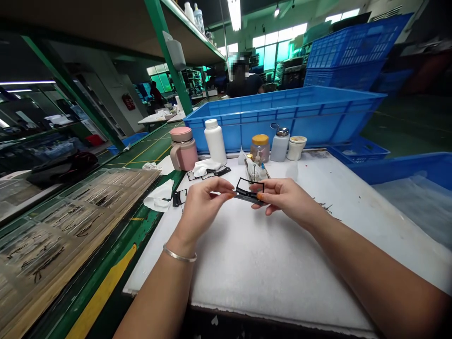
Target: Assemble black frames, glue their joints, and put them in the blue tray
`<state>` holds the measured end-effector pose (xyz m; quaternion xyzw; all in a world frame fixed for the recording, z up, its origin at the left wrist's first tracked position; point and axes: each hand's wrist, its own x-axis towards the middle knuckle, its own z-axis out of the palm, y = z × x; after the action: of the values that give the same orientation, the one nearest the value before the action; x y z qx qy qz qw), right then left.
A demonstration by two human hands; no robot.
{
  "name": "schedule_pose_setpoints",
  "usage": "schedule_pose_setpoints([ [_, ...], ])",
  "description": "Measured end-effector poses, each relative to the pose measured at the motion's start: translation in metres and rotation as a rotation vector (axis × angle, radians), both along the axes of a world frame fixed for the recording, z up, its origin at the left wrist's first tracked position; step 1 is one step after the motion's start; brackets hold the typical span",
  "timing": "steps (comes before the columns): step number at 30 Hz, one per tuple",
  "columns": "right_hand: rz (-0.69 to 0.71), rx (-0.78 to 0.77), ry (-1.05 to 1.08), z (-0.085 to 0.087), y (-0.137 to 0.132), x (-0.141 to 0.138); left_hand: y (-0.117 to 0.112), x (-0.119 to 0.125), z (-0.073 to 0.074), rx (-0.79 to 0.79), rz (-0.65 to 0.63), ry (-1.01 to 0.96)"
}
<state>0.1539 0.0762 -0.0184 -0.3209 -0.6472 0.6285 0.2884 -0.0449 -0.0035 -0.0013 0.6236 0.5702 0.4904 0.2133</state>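
Above the white work surface (pixel 247 263), a small black plastic frame (pixel 249 194) with a rectangular opening is held between my two hands. My left hand (pixel 204 201) pinches its left end between thumb and fingers. At the other end, my right hand (pixel 282 197) grips it, thumb on top and fingers underneath. The frame is tilted, its opening toward the far side. More black frame parts (pixel 179 197) lie left of my left hand, beside a crumpled white cloth (pixel 159 196). Just behind the held frame stands a small container of little tools and bottles (pixel 254 169).
A pink mug (pixel 184 149), a white bottle (pixel 215 141), a yellow-lidded jar (pixel 260 147), a pump bottle (pixel 280 146) and a white tub (pixel 296 148) line the back. Behind them sits a large blue crate (pixel 300 115). Left is a divided tray (pixel 70 221) of thin dark strips. Another person sits beyond.
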Motion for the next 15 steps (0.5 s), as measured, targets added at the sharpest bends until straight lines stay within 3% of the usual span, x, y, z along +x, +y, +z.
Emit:
schedule_pose_setpoints([
  [7, 0.043, -0.002, -0.009, 0.002, -0.003, -0.002, 0.000, 0.011, -0.009, 0.146, -0.028, 0.348],
  [15, 0.059, 0.017, -0.024, 0.007, -0.010, -0.003, 0.001, 0.014, -0.008, 0.182, 0.038, 0.526],
])
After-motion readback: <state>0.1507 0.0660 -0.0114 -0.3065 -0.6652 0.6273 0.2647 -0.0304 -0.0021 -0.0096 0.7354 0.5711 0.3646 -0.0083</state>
